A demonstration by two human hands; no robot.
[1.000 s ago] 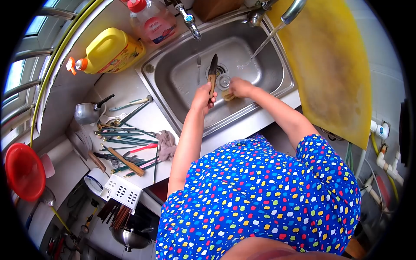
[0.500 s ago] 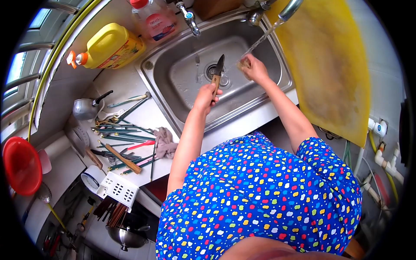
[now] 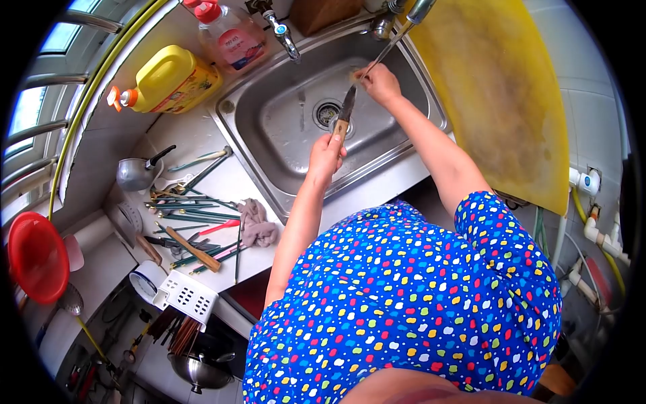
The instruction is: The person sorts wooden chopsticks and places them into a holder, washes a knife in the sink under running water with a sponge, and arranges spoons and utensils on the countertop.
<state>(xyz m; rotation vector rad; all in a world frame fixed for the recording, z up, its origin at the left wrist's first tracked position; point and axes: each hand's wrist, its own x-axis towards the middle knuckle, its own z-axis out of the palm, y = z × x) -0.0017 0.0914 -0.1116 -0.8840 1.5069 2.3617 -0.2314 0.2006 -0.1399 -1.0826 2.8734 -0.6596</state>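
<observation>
Head view: the left hand (image 3: 326,159) is curling closed around the wooden handle of a knife (image 3: 346,112) at 6 o'clock of the drain (image 3: 328,114), fingers wrapped and thumb lying along the grip. The knife is slanting over the steel sink (image 3: 276,138), its dark blade pointing toward 1 o'clock. At 2 o'clock of the drain, the right hand (image 3: 381,84) is bunching its fingers on a tan pad (image 3: 354,76) — a sponge or a folded cloth, hard to tell at this blur — just beside the knife's tip. Water is running from the faucet (image 3: 418,12), at 1 o'clock, down to the right hand's fingers.

Around the sink, a pink-labelled bottle (image 3: 235,46) is standing at 10 o'clock and a yellow jug (image 3: 173,81) between 9 and 10. Dark green sticks (image 3: 202,206) are lying spread at 8 o'clock, with a grey cloth (image 3: 258,223) resting at 7. A yellow board (image 3: 494,101) is leaning at 3.
</observation>
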